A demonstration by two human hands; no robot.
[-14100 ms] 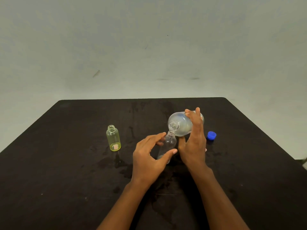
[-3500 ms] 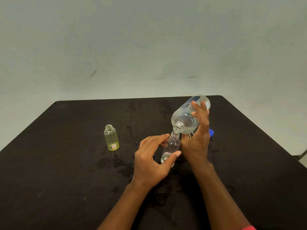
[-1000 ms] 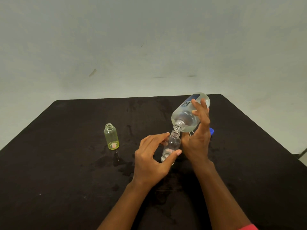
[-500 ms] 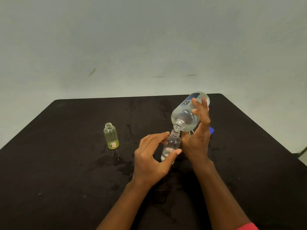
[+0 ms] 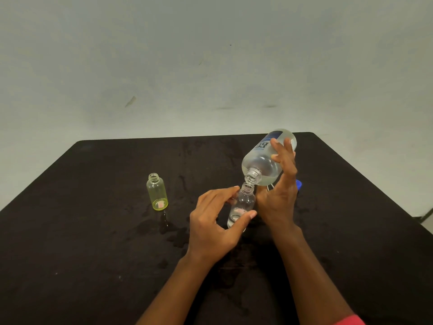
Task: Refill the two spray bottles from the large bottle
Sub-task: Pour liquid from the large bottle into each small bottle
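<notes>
My right hand (image 5: 280,198) grips the large clear bottle (image 5: 264,160), which has a blue label and is tipped neck-down. Its open mouth sits just above the neck of a small clear spray bottle (image 5: 242,202) standing on the table. My left hand (image 5: 214,225) holds that small bottle between thumb and fingers. A little liquid shows at its bottom. A second small bottle (image 5: 157,194), yellow-green and uncapped, stands alone to the left.
A blue cap (image 5: 298,184) lies on the black table (image 5: 93,254) behind my right hand, mostly hidden. Wet patches (image 5: 168,228) darken the table between the two small bottles. A pale wall rises behind the table.
The large bottle has tilted steeper since the earliest frame, its base lifted higher. Over the last second both hands and bottles have hardly moved.
</notes>
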